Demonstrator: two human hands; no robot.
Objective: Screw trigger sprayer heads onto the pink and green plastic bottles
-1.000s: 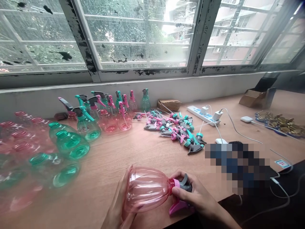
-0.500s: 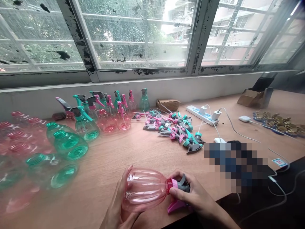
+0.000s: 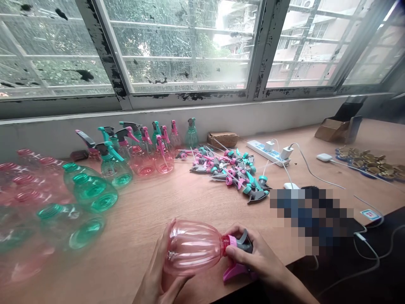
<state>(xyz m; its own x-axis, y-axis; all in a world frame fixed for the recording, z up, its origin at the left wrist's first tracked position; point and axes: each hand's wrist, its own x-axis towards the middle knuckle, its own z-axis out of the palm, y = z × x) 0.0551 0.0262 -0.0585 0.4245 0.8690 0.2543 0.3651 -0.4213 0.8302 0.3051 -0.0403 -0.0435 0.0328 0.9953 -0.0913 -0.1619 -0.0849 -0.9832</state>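
Table edge [image 3: 215, 296] near held bottle [image 3: 196, 249]

Single head-worn view, facing forward and down — table [image 3: 158, 198] close below, windows [image 3: 177, 50] beyond

At the front of the brown wooden table [image 3: 177, 200], a clear pink ribbed plastic bottle [image 3: 194, 248] lies sideways between the left hand [image 3: 155, 270], around its base, and the right hand [image 3: 261, 255], at the grey-and-pink plastic trigger head [image 3: 244, 244] on its neck. To the left are headless clear pink plastic bottles [image 3: 34, 179] and clear green plastic bottles [image 3: 95, 194]; clear pink and green spray bottles [image 3: 114, 171] stand behind them, near the pale wall [image 3: 268, 112]. Beyond the hands lies a heap of pink, teal and grey plastic spray heads [image 3: 229, 180], with a low brown cardboard box [image 3: 223, 140] behind it and a long white plastic power strip [image 3: 257, 147] to its right. Gold-coloured round pieces [image 3: 376, 162] lie far right.
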